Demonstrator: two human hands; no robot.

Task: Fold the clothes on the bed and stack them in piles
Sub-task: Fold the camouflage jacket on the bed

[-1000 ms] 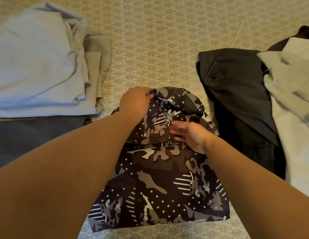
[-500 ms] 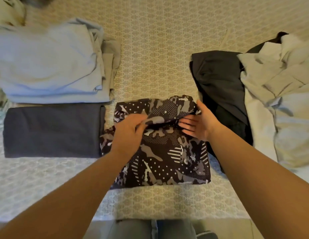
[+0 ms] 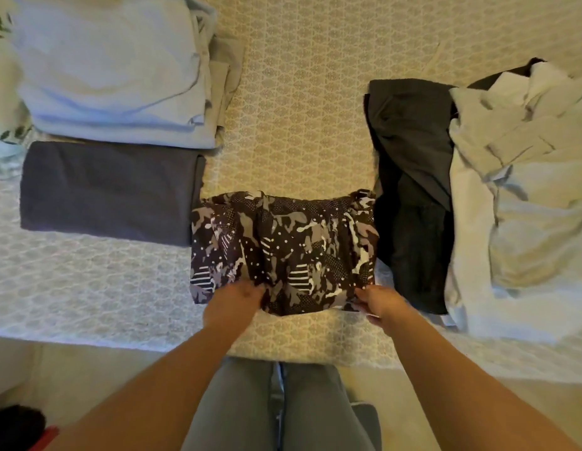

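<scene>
A camouflage-print garment point(image 3: 283, 249), folded into a wide rectangle, lies on the bed point(image 3: 299, 125) near its front edge, long axis running left to right, between a folded dark grey piece point(image 3: 110, 190) on its left and a rumpled black garment point(image 3: 410, 177) touching its right end. Both hands hold the garment's near edge: the left hand point(image 3: 232, 302) toward the left corner, the right hand point(image 3: 379, 302) at the right corner, fingers of each curled into the cloth. The garment stretches away from the fingers, so a fold or lift would likely start from that near hem. A pale blue folded stack point(image 3: 114, 70) sits beyond the grey piece.
</scene>
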